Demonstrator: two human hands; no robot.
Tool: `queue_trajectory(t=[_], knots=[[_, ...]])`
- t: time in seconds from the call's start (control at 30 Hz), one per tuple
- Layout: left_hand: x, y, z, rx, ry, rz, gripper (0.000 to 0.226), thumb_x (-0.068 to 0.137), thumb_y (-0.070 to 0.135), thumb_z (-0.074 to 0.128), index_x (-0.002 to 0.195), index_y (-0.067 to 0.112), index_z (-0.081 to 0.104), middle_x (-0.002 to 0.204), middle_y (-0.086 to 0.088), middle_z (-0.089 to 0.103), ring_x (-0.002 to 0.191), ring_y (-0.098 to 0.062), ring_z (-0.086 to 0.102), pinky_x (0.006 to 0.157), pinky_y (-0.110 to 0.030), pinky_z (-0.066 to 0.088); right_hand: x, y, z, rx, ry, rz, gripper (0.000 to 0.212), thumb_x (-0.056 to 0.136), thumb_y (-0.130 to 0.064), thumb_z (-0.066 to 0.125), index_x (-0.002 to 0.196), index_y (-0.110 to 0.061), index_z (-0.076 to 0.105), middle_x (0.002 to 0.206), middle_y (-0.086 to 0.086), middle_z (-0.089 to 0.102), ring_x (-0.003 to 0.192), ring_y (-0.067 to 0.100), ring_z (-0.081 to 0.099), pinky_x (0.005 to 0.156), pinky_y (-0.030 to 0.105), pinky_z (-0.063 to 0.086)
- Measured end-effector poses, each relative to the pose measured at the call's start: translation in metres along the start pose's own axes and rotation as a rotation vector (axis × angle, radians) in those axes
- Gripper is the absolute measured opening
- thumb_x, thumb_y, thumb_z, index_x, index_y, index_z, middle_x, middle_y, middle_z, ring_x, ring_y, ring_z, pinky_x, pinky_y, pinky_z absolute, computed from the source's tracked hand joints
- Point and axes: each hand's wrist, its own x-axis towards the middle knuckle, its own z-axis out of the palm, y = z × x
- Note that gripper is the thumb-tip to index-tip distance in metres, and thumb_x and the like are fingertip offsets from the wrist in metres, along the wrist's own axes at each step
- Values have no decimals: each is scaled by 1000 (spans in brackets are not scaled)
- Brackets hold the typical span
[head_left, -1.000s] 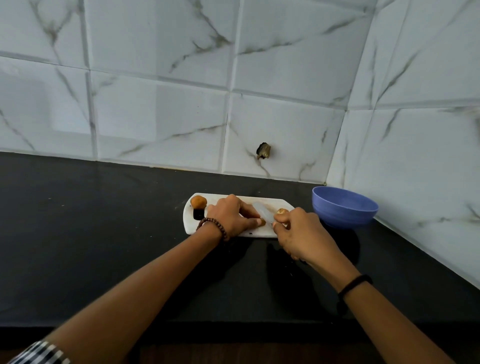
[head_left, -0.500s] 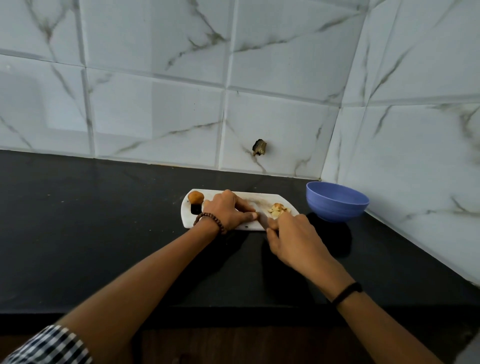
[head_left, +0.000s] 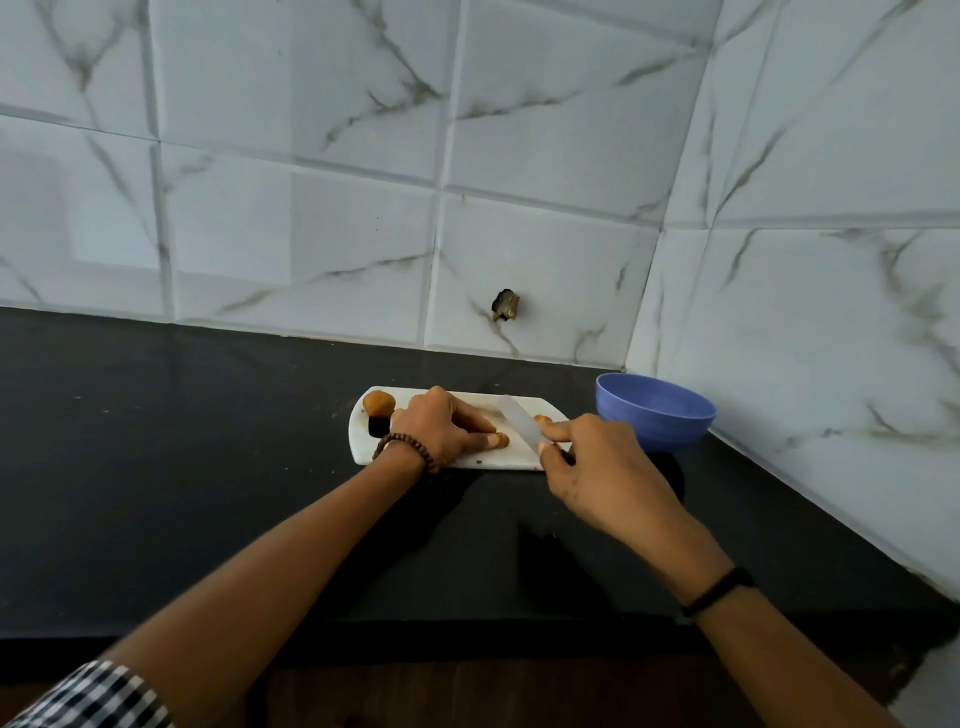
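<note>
At the near left corner, a checked sleeve (head_left: 88, 696) edges into view above the black counter (head_left: 208, 467). A white cutting board (head_left: 358, 447) lies toward the far side of the counter, its long side running left to right. On the board's far left end sits 1 round orange-brown lump (head_left: 378, 402), just beyond a dark handle slot (head_left: 378, 426).

The left hand (head_left: 441, 431), with a bead bracelet (head_left: 402, 449) at the wrist, rests on the middle of the board with its fingers reaching right. Its thumb and forefinger tips pinch a small orange piece (head_left: 502, 440) that lies on the board.

Just right of that piece, a knife (head_left: 519, 426) slants across the board, its pale blade pointing to the far left. The right hand (head_left: 597, 462) is curled round the handle, forefinger laid out straight by the blade. A second orange piece (head_left: 543, 418) lies just beyond that forefinger. A black band (head_left: 719, 597) circles the right wrist.

A blue bowl (head_left: 654, 415) stands on the counter near the board's right end, in the corner of the marbled wall tiles (head_left: 311, 208).
</note>
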Motion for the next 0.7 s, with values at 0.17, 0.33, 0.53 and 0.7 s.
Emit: queue_trajectory(t=[0.17, 0.33, 0.53, 0.7], knots=[[4, -3, 1, -9, 6, 12, 19, 66, 51, 82, 76, 36, 78, 78, 18, 73, 90, -4, 64, 94, -42, 49, 10, -3, 17, -18, -15, 12, 30, 101, -33, 51, 122, -17, 65, 100, 7, 66, 87, 19, 65, 77, 35, 56], [4, -2, 0, -9, -5, 22, 12, 68, 45, 83, 71, 35, 77, 75, 19, 72, 91, -5, 64, 95, -42, 49, 16, -4, 20, -65, -40, 12, 31, 102, -33, 48, 123, -16, 64, 97, 4, 61, 81, 15, 59, 68, 27, 50], [5, -1, 1, 35, -1, 42, 12, 70, 45, 82, 63, 39, 73, 73, 19, 72, 88, -5, 65, 93, -41, 50, 17, -14, 22, -157, -51, 5, 28, 103, -28, 47, 119, -12, 64, 112, 11, 60, 102, 25, 60, 73, 28, 41], [5, 1, 2, 49, 10, 46, 12, 71, 43, 81, 65, 38, 72, 75, 16, 73, 89, -6, 65, 93, -41, 49, 13, -20, 22, -172, -93, 56, 30, 102, -23, 52, 128, -10, 57, 127, 15, 54, 109, 30, 60, 73, 30, 40]])
